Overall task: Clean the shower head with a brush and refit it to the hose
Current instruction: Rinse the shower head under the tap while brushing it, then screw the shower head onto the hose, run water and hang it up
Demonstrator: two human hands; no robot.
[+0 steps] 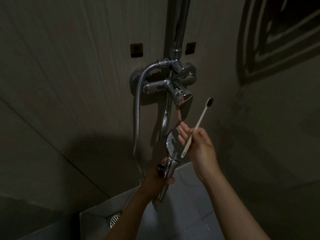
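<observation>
A chrome shower head (173,144) stands upright in front of the wall, its spray face turned toward me. My left hand (158,179) grips its handle together with the brass end of the hose (160,168). The ribbed metal hose (137,108) loops up to the mixer. My right hand (199,144) pinches a white toothbrush (197,125) near its lower end, the dark bristles pointing up and away. The straight fingers of that hand touch the spray face.
The chrome mixer tap (173,84) with its spout and riser pipe (179,23) is fixed to the tiled wall straight ahead. Two dark adhesive hooks (136,50) sit on either side of the pipe. A round floor drain (114,220) lies below left.
</observation>
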